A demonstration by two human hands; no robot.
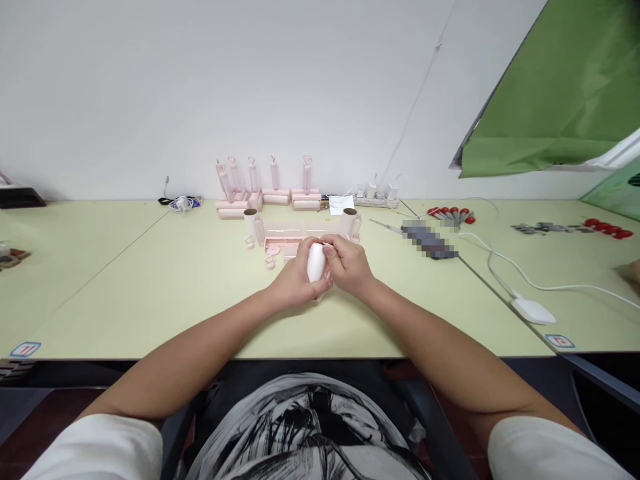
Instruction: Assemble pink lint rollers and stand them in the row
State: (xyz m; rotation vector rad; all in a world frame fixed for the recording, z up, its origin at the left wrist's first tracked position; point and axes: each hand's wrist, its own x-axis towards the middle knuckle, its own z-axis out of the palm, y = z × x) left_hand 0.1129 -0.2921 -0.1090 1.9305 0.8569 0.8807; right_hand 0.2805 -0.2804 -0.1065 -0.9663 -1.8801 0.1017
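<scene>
Above the middle of the table, a white rounded roll point(316, 263) is held between both hands. My left hand point(296, 279) wraps round its left side and underside, thumb pointing right. On its right side, my right hand point(349, 265) has its fingers closed at the upper edge of the roll. A small pink part shows under the hands, mostly hidden. Just behind them lie an open pink case point(283, 243) and small pink round pieces point(270, 262). Cardboard-cored rolls point(254, 227) stand to the left and right of the case.
Pink rollers with upright handles point(253, 177) line the wall. A power strip point(377, 200), a blurred dark object point(429, 240), red-ended metal parts point(453, 215) and a white charger point(533, 311) with cable are on the right. A coiled cable point(181, 203) lies back left.
</scene>
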